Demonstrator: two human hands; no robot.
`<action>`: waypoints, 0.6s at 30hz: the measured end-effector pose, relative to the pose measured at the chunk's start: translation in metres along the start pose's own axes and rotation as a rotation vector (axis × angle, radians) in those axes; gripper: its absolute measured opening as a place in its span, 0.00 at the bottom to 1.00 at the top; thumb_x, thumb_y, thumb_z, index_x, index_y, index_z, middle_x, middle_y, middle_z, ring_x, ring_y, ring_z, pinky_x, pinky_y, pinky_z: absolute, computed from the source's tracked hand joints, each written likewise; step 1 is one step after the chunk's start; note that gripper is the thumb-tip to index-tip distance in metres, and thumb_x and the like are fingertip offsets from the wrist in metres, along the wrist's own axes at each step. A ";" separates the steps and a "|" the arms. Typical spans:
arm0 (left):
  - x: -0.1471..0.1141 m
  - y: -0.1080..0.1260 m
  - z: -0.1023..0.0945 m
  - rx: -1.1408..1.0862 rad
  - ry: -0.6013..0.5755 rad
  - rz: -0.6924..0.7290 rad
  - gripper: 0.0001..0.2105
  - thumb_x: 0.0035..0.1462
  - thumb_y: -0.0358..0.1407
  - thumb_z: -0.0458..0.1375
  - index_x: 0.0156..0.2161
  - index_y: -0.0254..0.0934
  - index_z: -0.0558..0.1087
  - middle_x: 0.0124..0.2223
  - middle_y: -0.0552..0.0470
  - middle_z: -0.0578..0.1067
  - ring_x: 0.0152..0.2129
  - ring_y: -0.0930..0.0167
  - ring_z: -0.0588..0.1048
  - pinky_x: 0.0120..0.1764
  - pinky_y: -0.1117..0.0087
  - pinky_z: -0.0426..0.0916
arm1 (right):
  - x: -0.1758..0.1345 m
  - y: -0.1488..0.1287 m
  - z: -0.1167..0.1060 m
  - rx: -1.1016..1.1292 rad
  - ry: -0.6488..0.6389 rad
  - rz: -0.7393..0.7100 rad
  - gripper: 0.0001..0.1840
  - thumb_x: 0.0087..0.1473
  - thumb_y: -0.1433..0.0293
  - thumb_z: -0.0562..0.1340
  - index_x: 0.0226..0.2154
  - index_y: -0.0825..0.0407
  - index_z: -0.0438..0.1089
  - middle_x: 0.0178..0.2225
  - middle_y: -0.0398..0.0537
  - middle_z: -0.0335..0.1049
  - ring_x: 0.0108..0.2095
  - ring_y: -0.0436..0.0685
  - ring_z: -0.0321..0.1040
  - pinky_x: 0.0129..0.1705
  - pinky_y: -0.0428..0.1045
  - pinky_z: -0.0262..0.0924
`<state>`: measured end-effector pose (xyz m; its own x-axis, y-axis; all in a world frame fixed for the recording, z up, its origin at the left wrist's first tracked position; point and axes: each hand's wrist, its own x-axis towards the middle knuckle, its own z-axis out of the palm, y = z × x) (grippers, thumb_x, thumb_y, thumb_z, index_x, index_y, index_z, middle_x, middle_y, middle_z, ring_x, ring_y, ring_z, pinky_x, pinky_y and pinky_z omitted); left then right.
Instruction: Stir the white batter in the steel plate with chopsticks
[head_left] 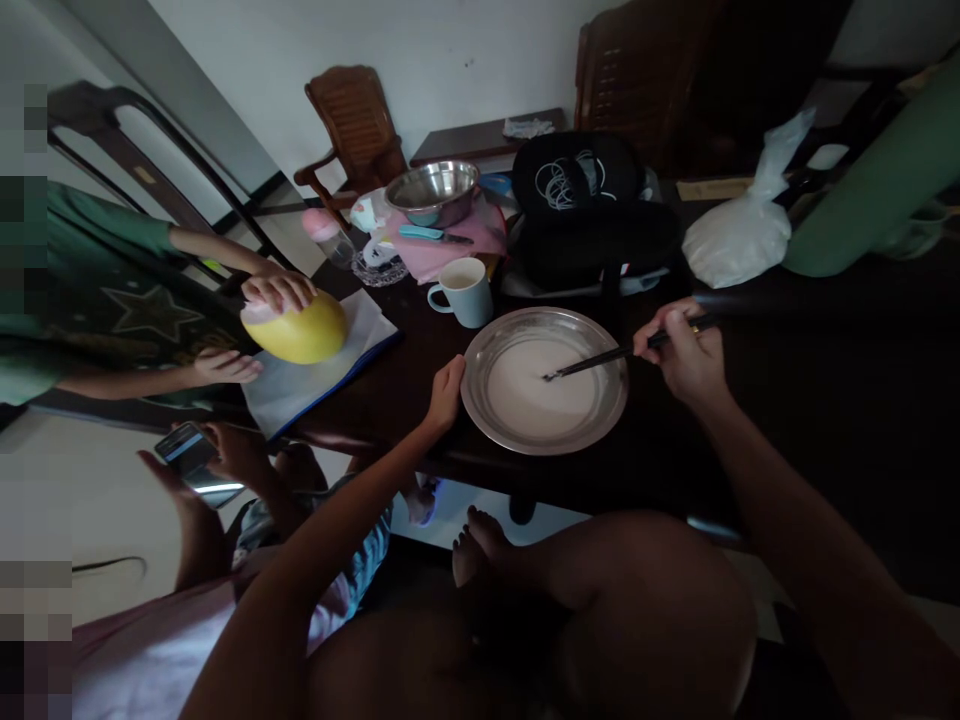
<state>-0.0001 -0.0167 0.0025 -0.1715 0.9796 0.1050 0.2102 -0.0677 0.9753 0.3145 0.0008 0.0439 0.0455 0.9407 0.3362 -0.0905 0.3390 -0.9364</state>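
Observation:
A wide metal bowl with a whitish liquid in it stands near the edge of the dark table. My left hand is closed on the bowl's left rim. In my right hand is a pair of dark chopsticks, slanting down to the left with the tips in the liquid. Just behind the bowl stands a light blue mug. A knotted clear plastic bag of white powder sits at the back right.
At the left, a person in a green shirt touches a yellow pomelo on white sheets. Another person holds a phone. Farther back are a steel bowl, a blue-handled knife and an opened black case.

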 end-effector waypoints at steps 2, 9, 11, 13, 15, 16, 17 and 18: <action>0.000 0.000 0.000 -0.001 0.003 0.000 0.27 0.52 0.60 0.56 0.21 0.36 0.61 0.23 0.55 0.60 0.24 0.73 0.58 0.29 0.71 0.59 | 0.000 0.000 0.000 0.043 -0.019 0.016 0.20 0.55 0.48 0.58 0.27 0.46 0.61 0.17 0.41 0.67 0.16 0.51 0.58 0.18 0.49 0.46; 0.002 -0.001 0.001 0.011 0.011 0.009 0.29 0.49 0.64 0.56 0.21 0.37 0.61 0.23 0.55 0.60 0.23 0.73 0.58 0.28 0.71 0.59 | -0.002 0.004 0.000 -0.027 -0.127 0.041 0.18 0.57 0.52 0.59 0.27 0.47 0.66 0.24 0.46 0.75 0.21 0.53 0.65 0.23 0.50 0.55; 0.002 -0.002 0.001 0.011 0.008 0.013 0.29 0.49 0.63 0.55 0.21 0.37 0.61 0.23 0.55 0.60 0.23 0.73 0.58 0.28 0.71 0.59 | 0.000 0.004 -0.003 -0.014 -0.060 0.023 0.19 0.57 0.51 0.59 0.26 0.47 0.65 0.21 0.45 0.73 0.21 0.53 0.66 0.22 0.50 0.55; 0.002 -0.003 0.000 0.003 0.000 0.019 0.29 0.50 0.63 0.55 0.22 0.37 0.61 0.23 0.56 0.59 0.23 0.73 0.57 0.28 0.72 0.58 | 0.000 0.003 -0.005 -0.035 -0.081 0.003 0.19 0.57 0.51 0.59 0.25 0.47 0.67 0.20 0.45 0.72 0.23 0.55 0.69 0.25 0.51 0.60; 0.002 -0.004 0.000 -0.002 -0.007 0.028 0.29 0.50 0.64 0.55 0.22 0.37 0.60 0.23 0.56 0.58 0.23 0.74 0.56 0.27 0.72 0.57 | -0.001 0.001 -0.004 -0.102 -0.171 -0.010 0.19 0.57 0.51 0.59 0.25 0.46 0.71 0.22 0.46 0.74 0.28 0.58 0.73 0.32 0.54 0.66; 0.002 -0.004 0.000 -0.002 -0.008 0.032 0.30 0.50 0.64 0.55 0.21 0.37 0.59 0.23 0.56 0.57 0.23 0.74 0.56 0.27 0.72 0.57 | -0.001 0.000 -0.003 -0.138 -0.211 -0.014 0.18 0.57 0.51 0.59 0.26 0.46 0.72 0.24 0.47 0.75 0.31 0.59 0.74 0.36 0.56 0.68; 0.002 -0.004 0.000 0.000 -0.008 0.034 0.30 0.50 0.64 0.55 0.21 0.37 0.59 0.23 0.56 0.57 0.23 0.74 0.55 0.27 0.72 0.56 | -0.001 0.000 -0.003 -0.165 -0.228 -0.017 0.18 0.57 0.52 0.59 0.27 0.45 0.73 0.26 0.47 0.76 0.33 0.60 0.74 0.39 0.58 0.68; 0.002 -0.004 0.000 0.000 -0.008 0.034 0.30 0.50 0.64 0.55 0.21 0.37 0.58 0.23 0.56 0.56 0.23 0.74 0.55 0.27 0.72 0.56 | 0.000 0.000 -0.004 -0.180 -0.218 -0.020 0.17 0.57 0.52 0.59 0.27 0.45 0.74 0.27 0.47 0.77 0.34 0.61 0.74 0.40 0.58 0.68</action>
<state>-0.0014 -0.0144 -0.0010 -0.1565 0.9782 0.1364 0.2160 -0.1008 0.9712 0.3185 0.0007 0.0438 -0.1711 0.9208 0.3504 0.0873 0.3684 -0.9256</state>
